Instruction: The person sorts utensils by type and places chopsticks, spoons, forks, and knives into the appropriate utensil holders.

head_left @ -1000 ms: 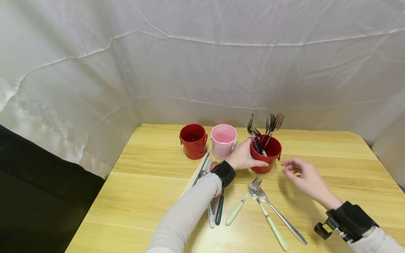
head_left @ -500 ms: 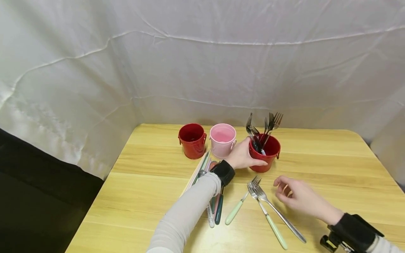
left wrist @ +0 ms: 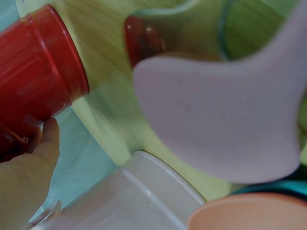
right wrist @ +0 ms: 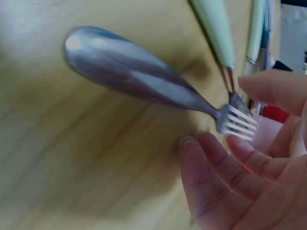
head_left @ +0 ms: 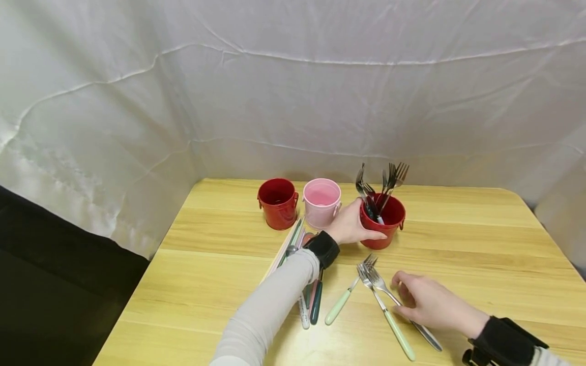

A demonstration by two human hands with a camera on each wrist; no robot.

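Observation:
My left hand (head_left: 351, 226) grips the side of a red bucket (head_left: 381, 238); some of its fingers are hidden behind the wall. Several forks (head_left: 400, 175) stand upright in that bucket, tines up. My right hand (head_left: 428, 301) hovers over an all-metal fork (head_left: 428, 336) on the table. In the right wrist view, thumb and fingers are apart, on either side of the metal fork (right wrist: 129, 69), with no plain contact. Beside it lie a long fork with a pale green handle (head_left: 399, 335) and a shorter green-handled fork (head_left: 338, 308), their tines crossing or close together.
Left of the held bucket stand a pink bucket (head_left: 322, 216) and another red bucket (head_left: 279, 216). A pile of long utensils, one with a dark green handle (head_left: 316, 304), lies partly under my left forearm. A pale pink flat-headed utensil (left wrist: 216, 115) is close to the left wrist camera.
My right hand has come down and toward me, from beside the red bucket to above the metal fork. The left hand stays on the bucket.

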